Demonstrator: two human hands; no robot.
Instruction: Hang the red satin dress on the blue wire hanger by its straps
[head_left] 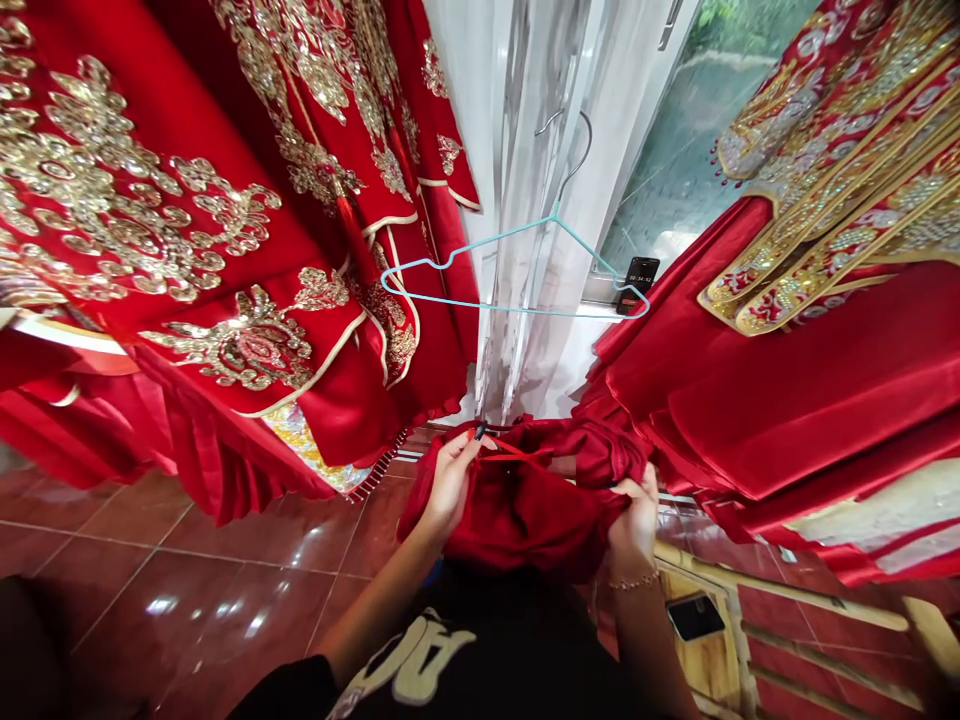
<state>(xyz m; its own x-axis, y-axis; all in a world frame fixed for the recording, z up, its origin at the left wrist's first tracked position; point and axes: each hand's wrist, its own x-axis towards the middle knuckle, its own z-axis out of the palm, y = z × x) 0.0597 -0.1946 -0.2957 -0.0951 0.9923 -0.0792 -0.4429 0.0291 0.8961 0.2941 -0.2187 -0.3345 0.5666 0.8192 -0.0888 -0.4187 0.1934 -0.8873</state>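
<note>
A bunched dark red garment [536,510] hangs between my two hands, low in front of my body. My left hand [454,475] pinches a thin bright red strap [514,452] at the garment's upper left edge. On the other side, my right hand [637,505] grips the gathered cloth at the garment's right edge. Folds hide some of the right fingers. Above the garment, a light blue clothes hanger [491,308] with a metal hook hangs in front of the white curtain, with nothing on it.
Red gowns with gold beading [247,340] hang at the left, and more embroidered red garments [750,400] hang at the right. A phone showing a timer [639,280] leans by the window. Another phone [696,617] lies on a wooden seat [701,670]. Reddish tiles [217,590] cover the floor.
</note>
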